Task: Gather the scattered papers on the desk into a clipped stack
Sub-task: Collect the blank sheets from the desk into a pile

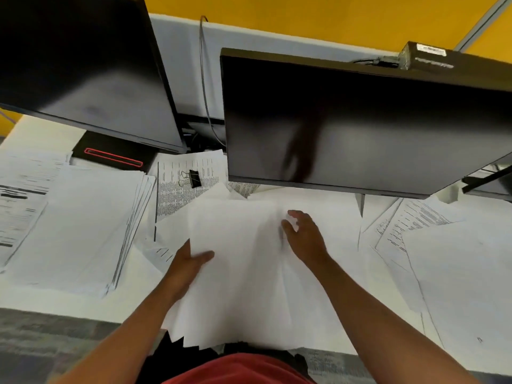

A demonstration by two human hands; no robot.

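Papers, white printed sheets in a loose bundle (249, 273), lie directly in front of us, between our two hands, with the long axis running from our body toward the black monitor (360, 120). The near edge of the bundle hangs over the edge of the white bench (55, 303) and shows uneven corners, so the sheets are not yet aligned. Our left hand (188, 261) holds the left edge, thumb on top and the other fingers hidden below. Our right hand (304, 234) rests on top at the right side with the fingers loosely spread; it seems to press, not to pinch.

The small black binder clip (194, 178) lies on a printed page beyond the bundle, up and to the left, apart from both hands. We judge the left hand is nearer to it. More loose sheets (429, 245) lie to the right, nearer the right hand, and a thick pile (77, 231) sits at the left.
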